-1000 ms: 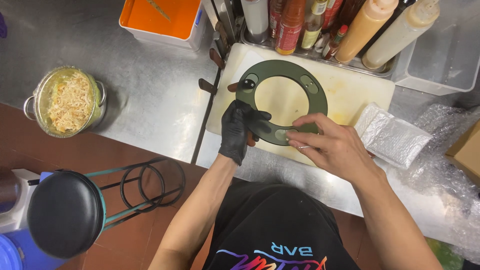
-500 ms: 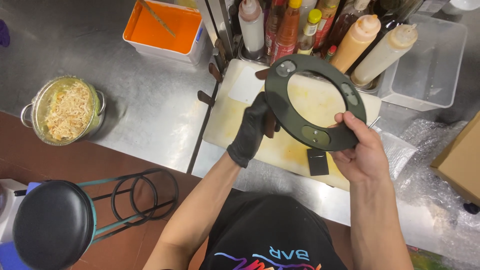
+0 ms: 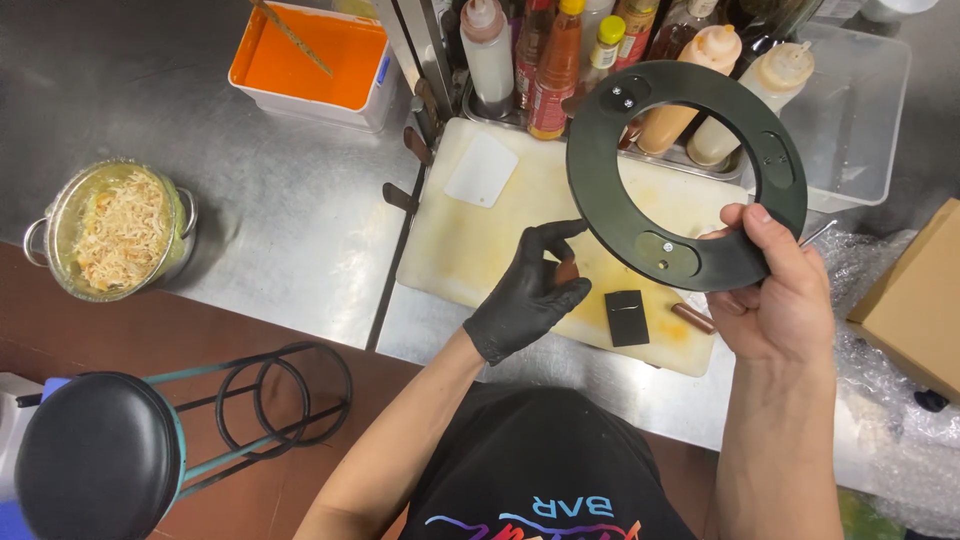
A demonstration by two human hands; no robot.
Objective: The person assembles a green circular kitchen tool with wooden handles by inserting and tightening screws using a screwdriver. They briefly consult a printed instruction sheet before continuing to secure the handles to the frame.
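Near edge: round black padded stool (image 3: 95,455) on a teal wire frame, over red-brown floor, well clear of the counter lip. Right hand (image 3: 775,295), bare, clamps the lower rim of a flat matte black ring (image 3: 612,215), thumb on top; the ring is lifted and tilted above the board, its far arc overlapping the bottles. Ring has a wide round hole, small screws and oval recesses on its face. Left hand (image 3: 530,290) in a black glove, fingers curled loosely around a small reddish-brown piece; can't tell how firm the grip is. It hovers over the board (image 3: 470,240), a pale stained plastic slab with rounded corners. On the board: small black block (image 3: 627,318) just right of the glove, brown stub (image 3: 692,318) near the right edge, white scraper (image 3: 481,170) at far left. Bare steel counter to the left gives open room. Pot (image 3: 115,230) of shredded pale food sits near the counter's front edge. Far: orange-stained white tub (image 3: 312,62), row of sauce bottles (image 3: 550,60), clear bin (image 3: 850,110). Cardboard box (image 3: 915,295) at right on crinkled plastic
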